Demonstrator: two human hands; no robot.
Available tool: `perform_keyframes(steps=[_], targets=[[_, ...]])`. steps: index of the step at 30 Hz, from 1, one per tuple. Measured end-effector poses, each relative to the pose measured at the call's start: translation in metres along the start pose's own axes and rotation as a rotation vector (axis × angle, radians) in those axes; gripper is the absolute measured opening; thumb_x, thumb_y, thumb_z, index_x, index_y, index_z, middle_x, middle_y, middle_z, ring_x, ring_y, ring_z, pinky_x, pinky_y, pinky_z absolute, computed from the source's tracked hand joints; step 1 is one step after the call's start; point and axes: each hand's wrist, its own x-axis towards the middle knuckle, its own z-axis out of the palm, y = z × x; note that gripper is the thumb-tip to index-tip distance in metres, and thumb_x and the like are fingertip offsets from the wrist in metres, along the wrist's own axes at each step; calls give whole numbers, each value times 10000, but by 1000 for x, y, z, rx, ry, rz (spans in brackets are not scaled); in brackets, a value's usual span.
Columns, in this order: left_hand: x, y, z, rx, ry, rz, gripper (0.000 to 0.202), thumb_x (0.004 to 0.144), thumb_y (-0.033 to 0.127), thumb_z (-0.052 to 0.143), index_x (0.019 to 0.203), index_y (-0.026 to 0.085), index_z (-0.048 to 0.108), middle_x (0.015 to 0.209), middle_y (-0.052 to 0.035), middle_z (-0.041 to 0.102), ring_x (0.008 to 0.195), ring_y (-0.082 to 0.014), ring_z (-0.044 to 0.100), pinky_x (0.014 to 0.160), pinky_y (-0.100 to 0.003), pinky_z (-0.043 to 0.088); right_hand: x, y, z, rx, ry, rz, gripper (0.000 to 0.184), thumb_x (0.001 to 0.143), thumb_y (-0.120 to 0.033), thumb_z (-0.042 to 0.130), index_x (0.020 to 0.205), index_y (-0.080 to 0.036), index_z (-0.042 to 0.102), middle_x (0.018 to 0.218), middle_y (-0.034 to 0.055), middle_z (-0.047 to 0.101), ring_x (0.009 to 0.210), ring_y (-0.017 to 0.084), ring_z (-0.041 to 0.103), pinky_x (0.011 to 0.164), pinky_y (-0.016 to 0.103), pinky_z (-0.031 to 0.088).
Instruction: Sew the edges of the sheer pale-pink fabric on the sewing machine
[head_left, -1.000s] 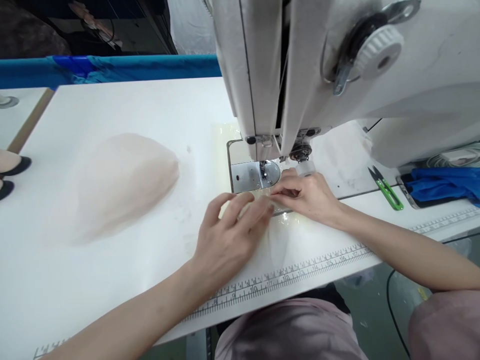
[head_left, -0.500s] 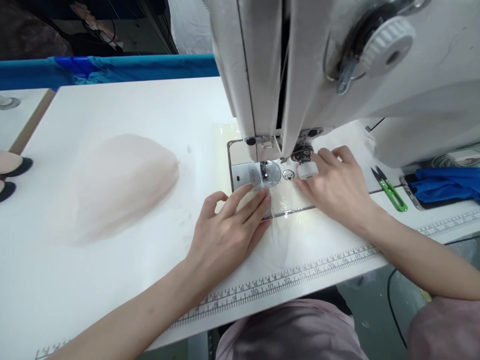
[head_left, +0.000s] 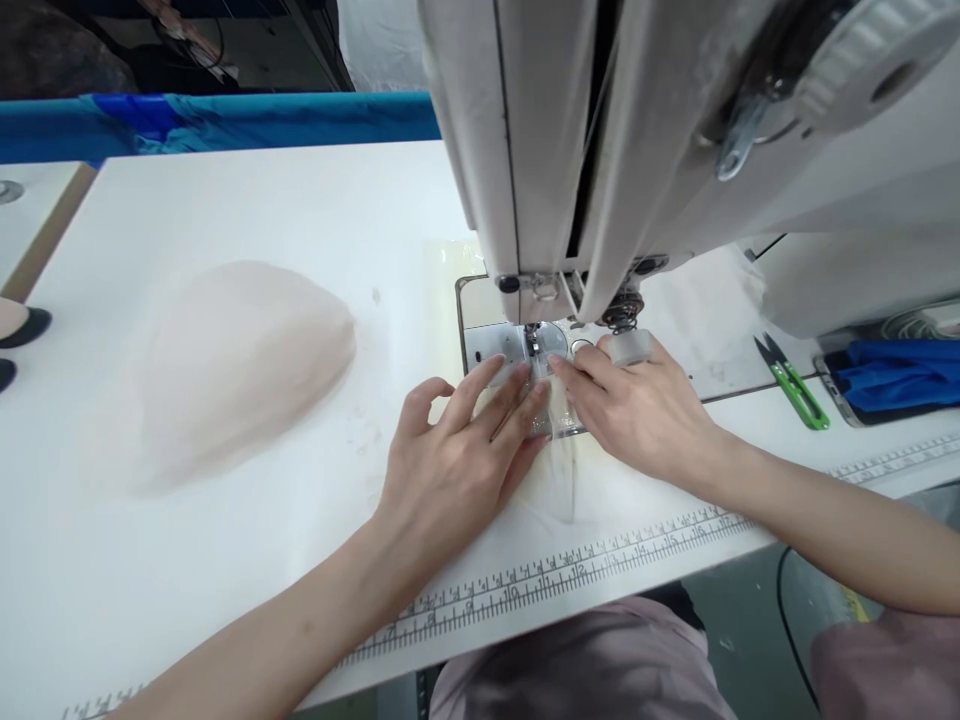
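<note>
A narrow strip of clear plastic (head_left: 562,480) runs from the table's near side up to the presser foot (head_left: 532,342) of a white sewing machine (head_left: 480,130). My left hand (head_left: 457,460) lies flat with fingers spread, its fingertips on the strip and the metal needle plate (head_left: 487,345) just in front of the foot. To the right of it, my right hand (head_left: 641,415) has its fingers stretched toward the strip, fingertips touching its right side close to the foot. Its thumb is hidden, and the machine's small white knob (head_left: 630,347) partly covers its knuckles.
Green-handled thread snips (head_left: 799,390) lie right of my right hand, beside a phone (head_left: 840,395) under blue cloth (head_left: 892,372). A printed ruler (head_left: 622,555) follows the table's front edge. A blurred pinkish patch (head_left: 255,370) is at left. Blue fabric (head_left: 300,118) borders the back.
My right hand has moved left and slightly toward me, from beside the needle plate to the strip near my left fingertips. The left hand stays nearly in place. The view has shifted slightly.
</note>
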Motion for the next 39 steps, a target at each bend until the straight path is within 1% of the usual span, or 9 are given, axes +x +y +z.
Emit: perform_keyframes(steps=[7,15,24,28,31,35,37,39], targets=[[3,-3,3,-57,-6,-19,347,930,260,535,1273,215,570,1235,-98,655,1188,-313,577,846,-458,418,1,4,6,-16,-13,-20,269,926,-108,428,1033,-124,674,924,97,666,914,230,526,720,359,307],[4,-2,3,-12,21,-19,335,927,265,549,1255,202,581,1218,-84,667,1175,-289,590,845,-438,409,2,4,6,-18,-3,-21,244,918,-122,473,1060,-119,671,979,100,671,871,212,533,767,362,325],[5,-2,4,-55,17,-47,334,931,252,535,1259,216,577,1241,-91,653,1183,-291,583,848,-456,413,2,4,7,-27,7,3,228,924,-154,490,1047,-133,680,963,89,668,875,209,540,786,357,319],[6,-4,6,-59,13,-58,315,938,265,525,1243,211,586,1245,-91,650,1178,-289,584,855,-468,403,3,6,6,-59,7,-2,227,927,-173,493,1041,-138,686,958,89,670,867,211,536,784,361,316],[7,-6,9,-52,15,-66,297,941,276,522,1219,207,599,1257,-83,644,1180,-287,581,857,-467,397,4,8,6,-70,14,2,239,931,-183,494,1073,-133,679,951,90,670,857,208,529,777,360,316],[7,-7,13,-51,10,-64,319,941,290,523,1242,203,583,1283,-87,626,1190,-293,570,853,-464,390,5,10,8,-52,6,16,241,932,-178,491,1086,-148,675,949,75,670,842,199,523,780,356,317],[7,-7,11,-42,14,-55,328,937,297,530,1251,213,576,1285,-84,626,1182,-295,570,853,-463,385,6,11,8,-40,-1,26,229,931,-170,492,1056,-154,683,970,73,668,843,192,527,801,355,321],[7,-7,5,-3,39,-45,308,928,298,546,1224,226,591,1248,-64,654,1109,-291,602,834,-454,378,6,12,4,-10,0,34,221,929,-154,492,1025,-153,691,980,74,670,847,188,537,828,357,329]])
